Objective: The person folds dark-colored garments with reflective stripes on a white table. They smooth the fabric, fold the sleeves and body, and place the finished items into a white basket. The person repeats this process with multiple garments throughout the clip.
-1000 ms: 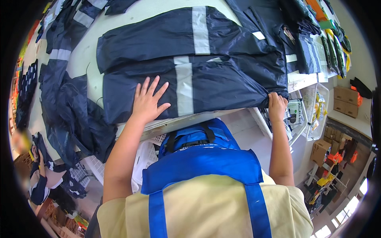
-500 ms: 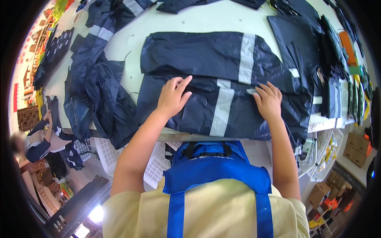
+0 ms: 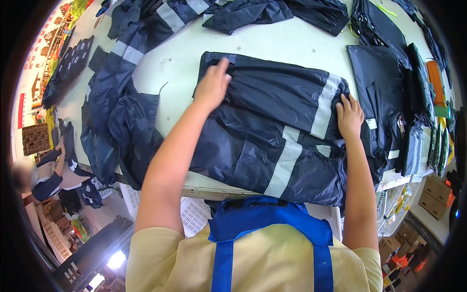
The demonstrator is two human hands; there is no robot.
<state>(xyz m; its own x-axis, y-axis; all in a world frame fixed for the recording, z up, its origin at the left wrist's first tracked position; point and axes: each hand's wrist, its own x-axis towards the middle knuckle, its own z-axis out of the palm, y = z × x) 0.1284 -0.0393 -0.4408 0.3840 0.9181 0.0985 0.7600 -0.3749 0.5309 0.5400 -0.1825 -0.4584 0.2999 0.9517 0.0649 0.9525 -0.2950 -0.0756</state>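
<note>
A dark navy waterproof garment (image 3: 272,100) with silver-grey reflective bands lies folded in front of me on the white table. Its upper layer slants down toward the right, creased near the left end. My left hand (image 3: 212,86) rests on that layer's left end, fingers stretched out and slightly blurred. Over at the right, my right hand (image 3: 349,117) lies with fingers spread on the garment, just beyond the upper reflective band (image 3: 326,107). A small pale label (image 3: 323,150) shows on the lower layer. The garment's near edge hangs over the table edge.
More navy garments with reflective bands (image 3: 127,52) lie along the left and far side of the table (image 3: 182,73). Folded dark garments (image 3: 374,73) are stacked at the right. At far left a person (image 3: 46,175) handles dark clothing. White perforated crates (image 3: 194,214) stand below the table edge.
Both hands have moved; the left is at the upper layer's left end, the right near its right side. The garment has turned slightly, its right side now nearer me.
</note>
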